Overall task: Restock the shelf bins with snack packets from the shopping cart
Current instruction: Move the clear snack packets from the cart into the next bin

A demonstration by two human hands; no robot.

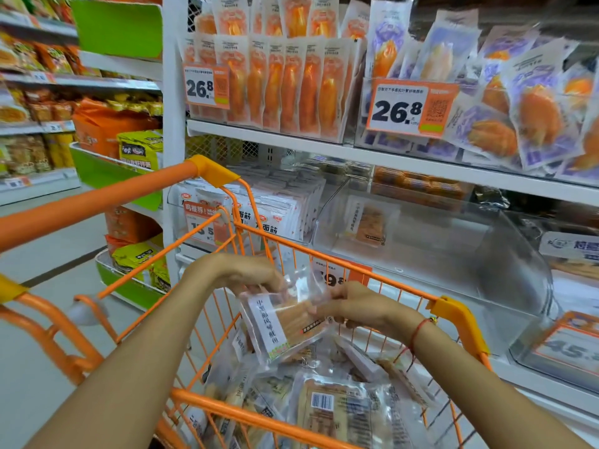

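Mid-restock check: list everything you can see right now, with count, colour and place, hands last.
held snack packet: one, clear with white label and tan contents, above the cart, between both hands
snack packets in cart: a heap, count unclear, clear with tan contents, in the basket
shopping cart: one, orange wire, front centre
clear shelf bin: one, transparent, middle shelf, holding a single packet
white packets: many, white, bin to its left
orange packets: many, upright, upper shelf left
purple packets: many, purple and white, upper shelf right
price tags 26.8: two, orange and white, upper shelf edge
left hand: grips the held packet's upper left
right hand: pinches its right edge
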